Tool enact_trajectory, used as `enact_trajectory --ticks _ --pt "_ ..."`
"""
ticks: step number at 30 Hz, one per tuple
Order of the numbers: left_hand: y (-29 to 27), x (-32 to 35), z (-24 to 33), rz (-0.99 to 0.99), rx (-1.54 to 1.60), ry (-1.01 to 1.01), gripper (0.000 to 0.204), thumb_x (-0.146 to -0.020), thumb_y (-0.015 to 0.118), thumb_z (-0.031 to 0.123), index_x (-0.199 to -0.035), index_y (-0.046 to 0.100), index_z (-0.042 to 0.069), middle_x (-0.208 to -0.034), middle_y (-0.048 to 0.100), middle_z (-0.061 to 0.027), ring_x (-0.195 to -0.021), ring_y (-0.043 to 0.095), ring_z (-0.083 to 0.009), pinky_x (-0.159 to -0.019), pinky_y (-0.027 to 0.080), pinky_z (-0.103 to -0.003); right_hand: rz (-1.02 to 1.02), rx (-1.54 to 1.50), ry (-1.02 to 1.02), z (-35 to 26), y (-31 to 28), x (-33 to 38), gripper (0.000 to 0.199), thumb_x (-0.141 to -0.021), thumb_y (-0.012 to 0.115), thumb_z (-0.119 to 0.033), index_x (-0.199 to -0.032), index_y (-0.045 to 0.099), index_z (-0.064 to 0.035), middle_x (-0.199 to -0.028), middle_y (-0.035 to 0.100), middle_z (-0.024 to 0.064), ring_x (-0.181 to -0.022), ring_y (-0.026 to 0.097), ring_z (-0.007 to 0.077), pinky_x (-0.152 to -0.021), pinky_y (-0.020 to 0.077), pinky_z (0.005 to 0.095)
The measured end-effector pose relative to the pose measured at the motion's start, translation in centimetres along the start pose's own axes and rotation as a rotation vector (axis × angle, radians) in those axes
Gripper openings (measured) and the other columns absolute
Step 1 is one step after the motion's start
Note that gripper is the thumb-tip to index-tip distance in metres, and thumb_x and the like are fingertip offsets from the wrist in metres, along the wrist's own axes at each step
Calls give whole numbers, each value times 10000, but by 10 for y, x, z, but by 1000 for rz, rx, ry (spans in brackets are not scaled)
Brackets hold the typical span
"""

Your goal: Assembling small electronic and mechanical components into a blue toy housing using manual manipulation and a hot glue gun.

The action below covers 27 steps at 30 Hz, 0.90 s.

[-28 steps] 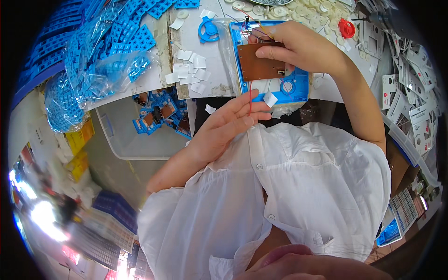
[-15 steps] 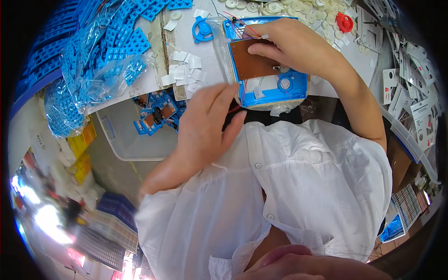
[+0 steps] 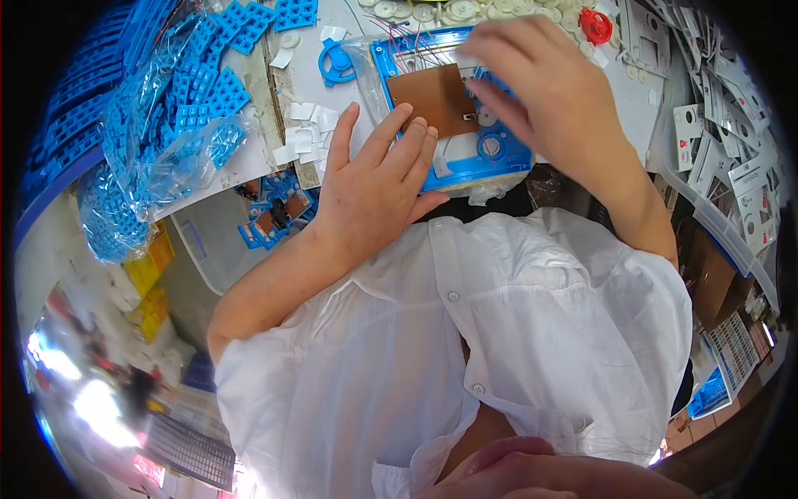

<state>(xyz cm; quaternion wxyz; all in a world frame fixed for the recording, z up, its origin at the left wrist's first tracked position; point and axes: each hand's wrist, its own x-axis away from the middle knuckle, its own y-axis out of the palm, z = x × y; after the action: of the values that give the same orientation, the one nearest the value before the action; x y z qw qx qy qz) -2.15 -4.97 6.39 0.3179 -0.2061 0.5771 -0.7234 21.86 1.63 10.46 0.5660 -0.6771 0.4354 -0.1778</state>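
Note:
A blue plastic casing (image 3: 453,176) lies on a padded, plastic-wrapped support at the table's front edge. In it sits a brown circuit board (image 3: 428,98), with thin red and dark wires (image 3: 407,51) running from its upper side. My left hand (image 3: 370,179) rests at the casing's left edge, fingers outstretched, fingertips by the board's lower left corner. Over the casing's right side hovers my right hand (image 3: 553,96), a little blurred, with thumb and fingers apart and nothing visible between them. It hides part of the casing's upper right.
Blue keypad pieces (image 3: 199,100), partly in clear bags, heap at the left. White paper squares (image 3: 307,133) and a blue ring part (image 3: 336,62) lie left of the casing. Pale discs (image 3: 461,10) and a red part (image 3: 595,27) are behind. Printed white panels (image 3: 719,158) fill a right-hand bin.
My right hand has lifted off the board and moved right. My left hand, blurred before, has come to the casing's left edge with its fingers spread. The whole view has shifted slightly.

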Motion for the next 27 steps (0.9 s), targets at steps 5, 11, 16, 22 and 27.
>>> enact_trajectory --ticks 5,11,16,22,27 --pt "-5 -5 -6 -9 10 47 635 -803 771 474 -1265 671 51 -1301 626 -48 -1362 497 -225 -1179 289 -579 -99 -115 -239 4 20 37 225 -746 776 -122 -948 687 -79 -1118 664 14 -1127 597 261 -800 576 346" --pt "2 -6 -14 57 215 2 472 -846 762 270 -1273 671 89 -1291 655 -62 -1320 560 -260 -1161 324 -528 -87 -271 -203 -5 21 55 206 -735 777 -124 -920 695 -86 -897 619 20 -932 602 229 -719 514 359" --pt "0 -8 -11 56 176 -1 462 -836 727 154 -1293 673 112 -1290 654 -62 -1305 571 -263 -1146 335 -530 -76 -257 -54 -41 43 65 360 -712 832 -147 -1044 717 -71 -918 623 37 -869 576 258 -716 449 384" --pt "0 -10 -12 17 139 18 500 -813 717 122 -1310 674 152 -1346 627 -54 -1281 569 -267 -1140 336 -533 -64 -263 -2 -51 40 70 353 -720 810 -132 -1057 718 -79 -967 634 42 -941 580 261 -794 467 407" --pt "-3 -15 -11 7 47 70 482 -807 730 181 -1283 684 118 -1371 605 -34 -1284 543 -225 -1151 341 -540 55 -248 18 -26 24 69 291 -736 797 -99 -1017 730 -75 -997 648 50 -951 586 266 -806 485 389"
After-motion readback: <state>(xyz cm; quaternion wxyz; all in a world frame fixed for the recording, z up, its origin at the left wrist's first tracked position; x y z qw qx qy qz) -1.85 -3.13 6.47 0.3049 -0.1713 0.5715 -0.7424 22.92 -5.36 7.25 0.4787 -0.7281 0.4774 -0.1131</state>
